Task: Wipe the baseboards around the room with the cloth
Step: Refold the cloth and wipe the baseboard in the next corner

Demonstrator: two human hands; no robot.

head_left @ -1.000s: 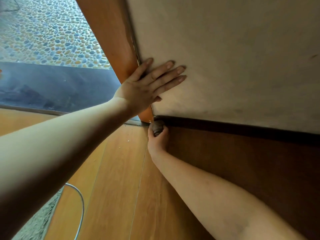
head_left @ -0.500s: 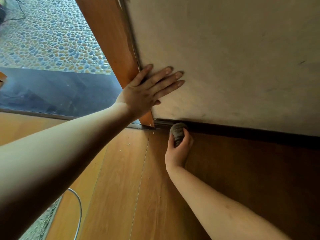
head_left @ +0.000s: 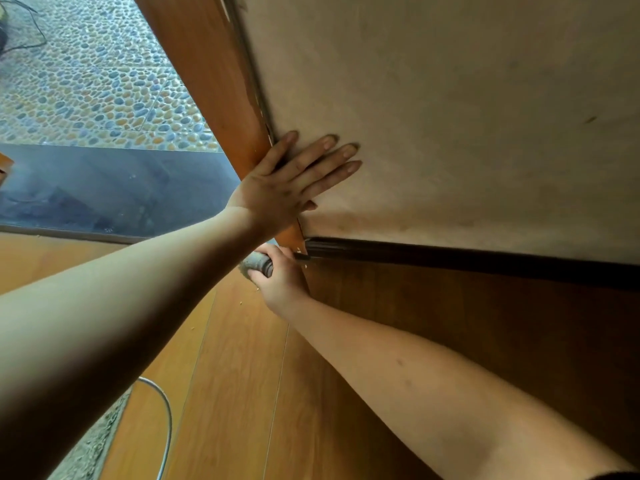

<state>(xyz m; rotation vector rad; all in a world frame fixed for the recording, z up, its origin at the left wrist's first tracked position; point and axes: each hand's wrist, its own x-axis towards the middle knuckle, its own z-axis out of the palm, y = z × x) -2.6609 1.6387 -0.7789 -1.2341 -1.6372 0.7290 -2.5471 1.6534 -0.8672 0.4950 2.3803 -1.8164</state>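
Because the balled grey cloth [head_left: 258, 263] looks soft and light, the right hand [head_left: 280, 278] grips it whole at centre frame while the left hand [head_left: 289, 188] lies flat on the wall [head_left: 450, 116].

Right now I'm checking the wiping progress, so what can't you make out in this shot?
Head view only:
- cloth: mostly hidden by the right hand and the left forearm.
- baseboard: in shadow, so dust or cleanliness unreadable; cut off by the right edge.
- left hand: palm hidden against the wall.
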